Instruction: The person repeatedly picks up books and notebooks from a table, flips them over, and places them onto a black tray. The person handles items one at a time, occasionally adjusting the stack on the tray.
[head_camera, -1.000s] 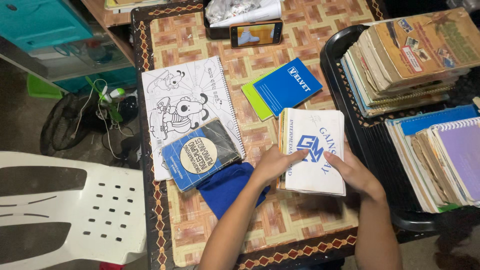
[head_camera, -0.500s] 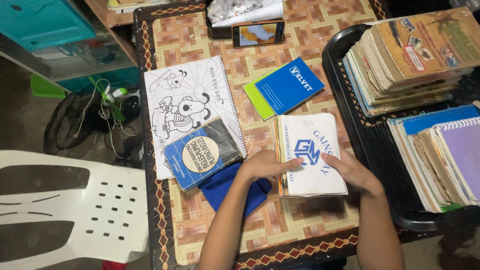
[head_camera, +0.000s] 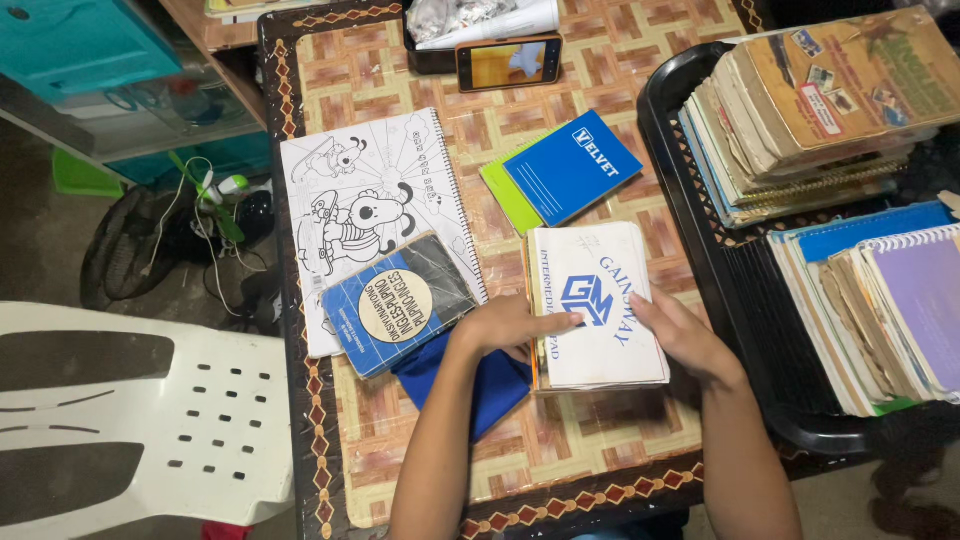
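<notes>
A stack of white writing pads (head_camera: 596, 300) with a blue logo on top lies on the patterned table (head_camera: 620, 430). My left hand (head_camera: 510, 325) grips the stack's left edge, fingers over the cover. My right hand (head_camera: 680, 335) holds its right edge. Left of my left hand, a worn blue book with a round label (head_camera: 400, 303) rests partly on a cartoon-dog colouring pad (head_camera: 360, 200) and on a dark blue cloth-like item (head_camera: 480, 385). A blue notebook (head_camera: 572, 167) lies over a green one (head_camera: 505, 195) beyond the stack.
A black tray (head_camera: 700, 200) at the right holds tall piles of old books (head_camera: 820, 110) and spiral notebooks (head_camera: 880, 310). A phone (head_camera: 508, 62) stands propped at the table's far edge. A white plastic chair (head_camera: 140, 420) is at the left, cables and a fan on the floor.
The pad stack has shifted slightly left and turned a little under both hands. My left hand has slid along its left edge.
</notes>
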